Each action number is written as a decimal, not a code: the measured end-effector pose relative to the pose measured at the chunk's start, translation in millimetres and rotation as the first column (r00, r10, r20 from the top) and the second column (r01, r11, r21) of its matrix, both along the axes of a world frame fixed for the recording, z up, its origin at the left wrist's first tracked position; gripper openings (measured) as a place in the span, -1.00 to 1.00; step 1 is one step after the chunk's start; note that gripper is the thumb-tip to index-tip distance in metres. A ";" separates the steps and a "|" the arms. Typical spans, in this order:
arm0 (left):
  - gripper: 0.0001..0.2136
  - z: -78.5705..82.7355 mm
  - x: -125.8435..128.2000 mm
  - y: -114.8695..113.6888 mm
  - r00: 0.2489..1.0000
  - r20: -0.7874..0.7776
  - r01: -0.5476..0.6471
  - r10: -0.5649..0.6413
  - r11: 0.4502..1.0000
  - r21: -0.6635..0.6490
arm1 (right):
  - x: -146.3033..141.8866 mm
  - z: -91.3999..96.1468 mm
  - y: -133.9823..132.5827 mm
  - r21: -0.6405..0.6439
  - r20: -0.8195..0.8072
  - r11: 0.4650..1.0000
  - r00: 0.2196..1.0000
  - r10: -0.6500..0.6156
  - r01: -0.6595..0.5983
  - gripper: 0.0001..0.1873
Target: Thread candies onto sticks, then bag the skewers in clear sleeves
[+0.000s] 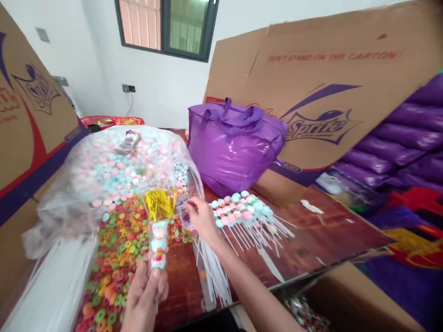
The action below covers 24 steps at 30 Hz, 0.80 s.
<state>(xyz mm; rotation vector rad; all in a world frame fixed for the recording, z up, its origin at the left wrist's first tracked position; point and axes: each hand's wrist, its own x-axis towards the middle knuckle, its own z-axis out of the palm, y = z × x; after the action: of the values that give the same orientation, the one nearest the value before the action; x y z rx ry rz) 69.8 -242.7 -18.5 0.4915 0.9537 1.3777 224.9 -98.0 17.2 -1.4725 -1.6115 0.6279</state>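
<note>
Upright in my left hand [148, 281] is a marshmallow skewer [158, 244], its pink, white and blue pieces and coloured rings apparently inside a clear wrapper. The fingers close around its lower end. My right hand [200, 216] has its fingertips pinched together over a small clear packet with purple print [187, 222]; whatever they hold is too small to make out. Just beyond the skewer lies a bundle of gold twist ties [159, 204]. Finished-looking marshmallow skewers [242, 210] lie in a row right of my right hand, their white sticks toward me.
Colourful cereal rings [121, 249] spread at the left, below a large clear bag of marshmallows [114, 168]. White sticks lie in two bundles [51, 286]. A purple bag [235, 143] stands behind, against Sprite cardboard [321, 92]. The table's front edge [311, 276] runs at the right.
</note>
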 end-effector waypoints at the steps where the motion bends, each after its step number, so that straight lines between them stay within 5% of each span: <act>1: -0.65 0.4 2.8 -1.0 1.000 0.025 0.004 -0.004 1.000 -0.011 | -4.1 -2.3 14.8 0.002 0.004 1.000 1.000 -0.028 0.028 -0.83; 5: -0.66 -5.3 8.8 -5.9 0.985 0.146 0.102 -0.097 0.994 -0.027 | -22.1 -18.6 54.8 -0.018 -0.014 0.998 0.998 -0.058 0.058 -0.80; 9: -0.65 -12.8 8.6 -9.0 0.956 0.275 0.118 -0.096 0.991 -0.062 | -33.5 -31.4 67.0 -0.033 -0.076 0.997 0.994 -0.079 0.077 -0.75; 19: -0.58 5.7 19.1 -8.4 0.968 0.247 0.091 -0.051 0.984 -0.155 | -27.5 -15.1 49.3 0.011 -0.283 0.992 0.952 -0.118 0.126 -0.75; 24: -0.59 -2.9 11.0 -7.2 0.985 0.158 0.096 -0.069 0.980 -0.174 | -16.5 -9.8 29.0 -0.053 -0.494 0.980 0.848 -0.193 0.192 -0.68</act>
<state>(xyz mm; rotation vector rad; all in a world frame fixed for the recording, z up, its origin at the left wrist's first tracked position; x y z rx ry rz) 80.9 -249.9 -21.5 0.2816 0.9138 1.2217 208.4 -69.0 7.4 -1.3134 -1.0471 0.8142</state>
